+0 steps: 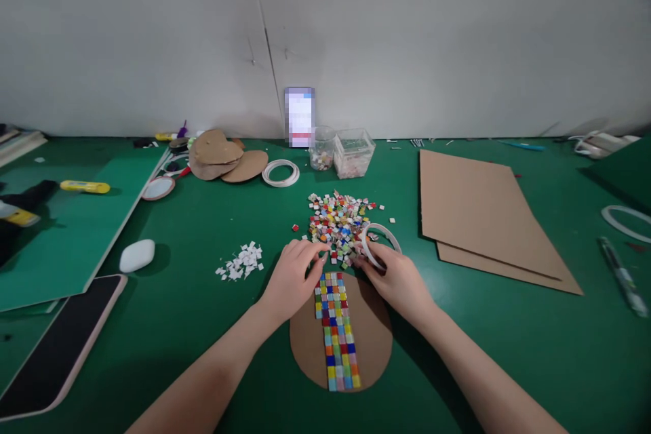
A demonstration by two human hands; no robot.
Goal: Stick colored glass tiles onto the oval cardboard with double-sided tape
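Note:
A round cardboard piece lies in front of me, with a strip of coloured mosaic tiles set in rows down its middle. My left hand is over its upper left edge, thumb and forefinger drawn together; whatever is between them is too small to make out. Just beyond the cardboard spreads a heap of loose mosaic tiles. My right hand grips a roll of white tape, held on edge at the heap's near right side. Its fingertips are low, by the tiles.
Torn white paper bits lie left of the heap. Behind stand a clear cup, a clear box and a lit phone. Cardboard sheets lie right; a dark phone and white case lie left.

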